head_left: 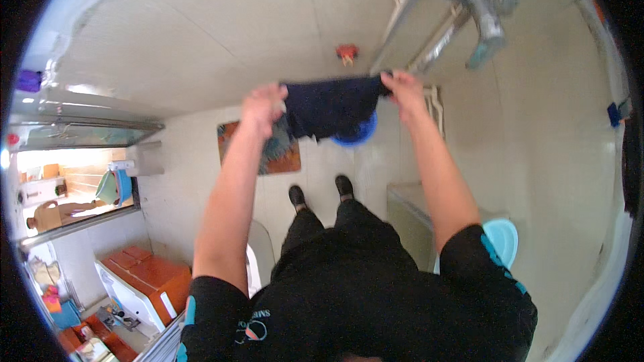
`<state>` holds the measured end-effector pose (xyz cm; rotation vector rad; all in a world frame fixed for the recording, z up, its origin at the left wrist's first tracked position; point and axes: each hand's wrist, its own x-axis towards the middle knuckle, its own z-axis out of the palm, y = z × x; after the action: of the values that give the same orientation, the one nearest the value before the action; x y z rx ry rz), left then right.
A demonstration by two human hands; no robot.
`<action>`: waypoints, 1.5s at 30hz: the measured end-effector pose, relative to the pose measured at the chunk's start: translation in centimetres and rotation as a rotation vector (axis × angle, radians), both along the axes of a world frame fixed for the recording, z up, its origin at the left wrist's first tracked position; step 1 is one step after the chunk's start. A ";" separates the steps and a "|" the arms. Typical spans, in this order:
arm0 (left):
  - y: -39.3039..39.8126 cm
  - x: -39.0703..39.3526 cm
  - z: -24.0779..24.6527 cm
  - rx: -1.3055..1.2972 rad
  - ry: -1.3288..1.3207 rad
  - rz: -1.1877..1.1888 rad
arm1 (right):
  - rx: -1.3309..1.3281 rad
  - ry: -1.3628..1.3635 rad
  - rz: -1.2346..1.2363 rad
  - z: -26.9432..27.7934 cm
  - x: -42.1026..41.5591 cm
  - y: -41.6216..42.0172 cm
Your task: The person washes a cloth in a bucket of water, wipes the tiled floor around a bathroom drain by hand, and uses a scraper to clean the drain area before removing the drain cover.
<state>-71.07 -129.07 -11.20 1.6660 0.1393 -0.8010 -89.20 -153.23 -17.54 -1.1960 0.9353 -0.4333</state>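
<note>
A dark cloth [332, 105] is stretched between my two hands, out in front of me at arm's length. My left hand [262, 105] grips its left upper corner, and my right hand [403, 91] pinches its right upper corner. The cloth's lower edge hangs uneven and hides part of a blue basin [359, 133] on the floor below. Behind the cloth and my left wrist lies a patterned reddish-brown and grey mat [288, 161], partly covered. What kind of cloth it is, I cannot tell.
Metal pipes [437, 53] and a grey curved fitting [483, 15] are at the upper right. A light blue basin [503, 241] stands near my right upper arm. At lower left is a red-covered white appliance [136, 281]; a mirror or window [75, 186] is above it.
</note>
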 end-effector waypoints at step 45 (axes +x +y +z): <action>46.7 -43.1 -21.1 0.414 0.607 0.734 | -1.552 0.650 -0.087 17.0 -5.2 -10.9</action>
<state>-114.20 -82.36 -32.30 1.5139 1.3327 -0.6971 -94.44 -164.08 -0.49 -2.8236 1.1828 -0.9321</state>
